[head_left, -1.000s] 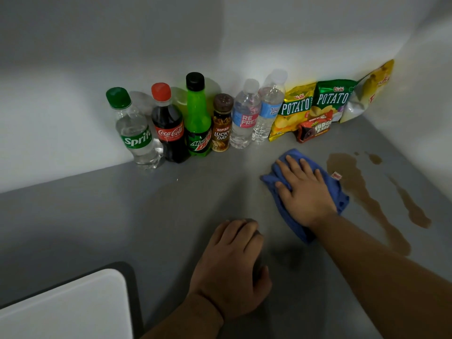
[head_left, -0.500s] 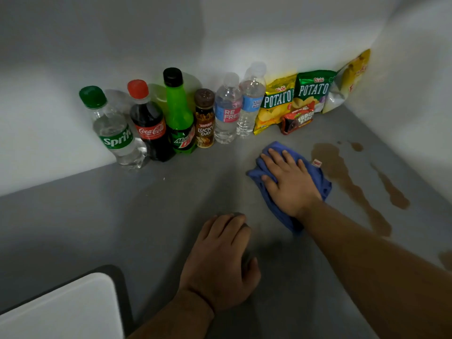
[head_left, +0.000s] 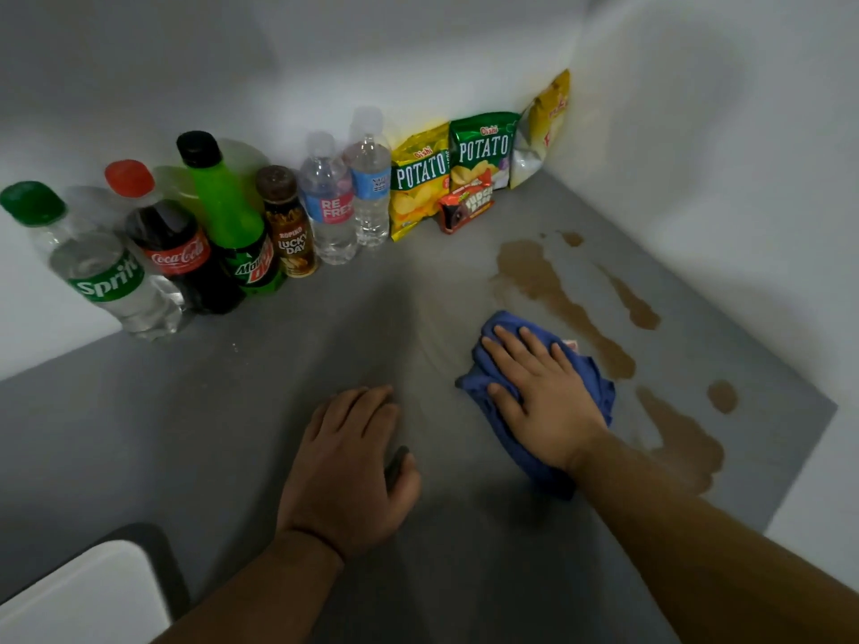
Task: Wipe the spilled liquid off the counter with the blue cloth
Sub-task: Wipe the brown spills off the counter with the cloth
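My right hand (head_left: 544, 397) lies flat, fingers spread, pressing a crumpled blue cloth (head_left: 599, 388) onto the grey counter (head_left: 232, 411). Brown spilled liquid (head_left: 548, 285) runs in a long streak just right of the cloth, with a second thin streak (head_left: 634, 302) farther right and a wider patch (head_left: 683, 434) near the counter's right edge. My left hand (head_left: 348, 467) rests palm down on the counter to the left of the cloth, fingers curled, with a small dark thing partly hidden under it.
Along the back wall stand several bottles: Sprite (head_left: 107, 271), Coca-Cola (head_left: 172, 244), Mountain Dew (head_left: 237, 225), a Kopiko coffee bottle (head_left: 288, 225) and two water bottles (head_left: 344, 197). Snack bags (head_left: 446, 169) lean in the corner. A white board (head_left: 83, 597) lies at the bottom left.
My right hand has slid the cloth toward me and to the right, along the left side of the main streak. The left hand has stayed in place.
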Tool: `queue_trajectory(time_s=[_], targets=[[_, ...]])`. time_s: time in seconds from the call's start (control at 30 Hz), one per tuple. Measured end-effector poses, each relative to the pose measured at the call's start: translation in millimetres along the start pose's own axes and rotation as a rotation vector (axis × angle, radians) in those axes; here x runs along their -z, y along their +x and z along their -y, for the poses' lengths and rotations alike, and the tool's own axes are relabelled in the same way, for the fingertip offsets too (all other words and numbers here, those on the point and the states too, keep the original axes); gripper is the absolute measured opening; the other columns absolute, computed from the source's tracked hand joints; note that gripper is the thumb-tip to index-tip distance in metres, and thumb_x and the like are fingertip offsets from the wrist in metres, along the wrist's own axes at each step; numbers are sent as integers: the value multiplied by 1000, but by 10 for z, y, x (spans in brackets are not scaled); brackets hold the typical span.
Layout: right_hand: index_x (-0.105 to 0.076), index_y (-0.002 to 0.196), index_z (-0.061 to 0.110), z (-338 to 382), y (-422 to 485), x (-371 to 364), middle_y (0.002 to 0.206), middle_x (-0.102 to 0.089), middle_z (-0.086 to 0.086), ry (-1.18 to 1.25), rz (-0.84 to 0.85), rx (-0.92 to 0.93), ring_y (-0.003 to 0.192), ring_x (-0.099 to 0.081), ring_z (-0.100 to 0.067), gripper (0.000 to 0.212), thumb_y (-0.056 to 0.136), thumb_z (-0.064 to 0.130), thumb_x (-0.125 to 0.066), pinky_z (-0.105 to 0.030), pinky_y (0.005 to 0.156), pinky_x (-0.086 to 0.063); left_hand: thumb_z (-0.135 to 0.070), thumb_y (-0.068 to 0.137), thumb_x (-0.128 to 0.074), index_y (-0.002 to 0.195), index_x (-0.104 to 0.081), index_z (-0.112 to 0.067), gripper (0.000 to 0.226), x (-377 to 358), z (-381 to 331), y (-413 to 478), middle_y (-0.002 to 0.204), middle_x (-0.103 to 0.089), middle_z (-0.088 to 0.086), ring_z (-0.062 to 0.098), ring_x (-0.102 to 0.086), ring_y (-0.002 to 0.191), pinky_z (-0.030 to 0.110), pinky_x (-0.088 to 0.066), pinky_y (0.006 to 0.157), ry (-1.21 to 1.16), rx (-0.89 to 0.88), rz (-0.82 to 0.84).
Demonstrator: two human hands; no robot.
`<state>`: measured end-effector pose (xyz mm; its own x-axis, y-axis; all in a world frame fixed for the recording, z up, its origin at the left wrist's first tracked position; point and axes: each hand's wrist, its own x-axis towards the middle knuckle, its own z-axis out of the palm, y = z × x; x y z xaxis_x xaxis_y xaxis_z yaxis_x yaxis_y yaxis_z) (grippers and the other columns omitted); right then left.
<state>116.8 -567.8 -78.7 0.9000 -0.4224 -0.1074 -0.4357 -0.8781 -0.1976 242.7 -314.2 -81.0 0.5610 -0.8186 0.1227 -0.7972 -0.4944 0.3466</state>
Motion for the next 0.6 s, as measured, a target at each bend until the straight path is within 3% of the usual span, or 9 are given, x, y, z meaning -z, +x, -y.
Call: queue_trajectory(time_s=[0.1,0.23,0.37,0.5,0.6], targets=[[-4,163,35,271,-81,-80,171,5,14,18,10,-96,157,13,-14,64,105,58,-13,-46,128,4,-46,86,-53,126,-66,-13,53,26,-16,-5,143,-60,6,32,-54,132,53,-46,109,9,13,24],[-4,163,37,505,-882,-260,171,6,16,17,-4,-7,157,14,-11,60,108,58,-15,-41,126,8,-48,85,-50,124,-66,-14,55,63,-52,-3,143,-60,5,31,-54,131,53,-47,108,-5,44,42],[-4,162,42,160,-1549,-260,170,2,21,-20,40,19,158,6,-11,59,108,58,-23,-38,124,8,-47,83,-49,122,-67,-14,54,100,-74,4,141,-60,5,31,-53,130,53,-47,107,-14,49,40],[-9,162,40,-179,-1437,-94,170,-2,18,12,22,-50,157,7,-10,59,107,58,-18,-45,128,-1,-49,85,-47,122,-66,-14,55,135,-107,-3,142,-59,5,31,-53,130,50,-49,104,-5,51,51],[-6,163,36,-101,-1166,-84,170,3,16,17,7,-190,156,14,-11,63,104,59,-11,-46,128,3,-49,85,-45,123,-66,-11,58,163,-141,-1,141,-60,8,33,-54,129,50,-49,104,-16,50,59]])
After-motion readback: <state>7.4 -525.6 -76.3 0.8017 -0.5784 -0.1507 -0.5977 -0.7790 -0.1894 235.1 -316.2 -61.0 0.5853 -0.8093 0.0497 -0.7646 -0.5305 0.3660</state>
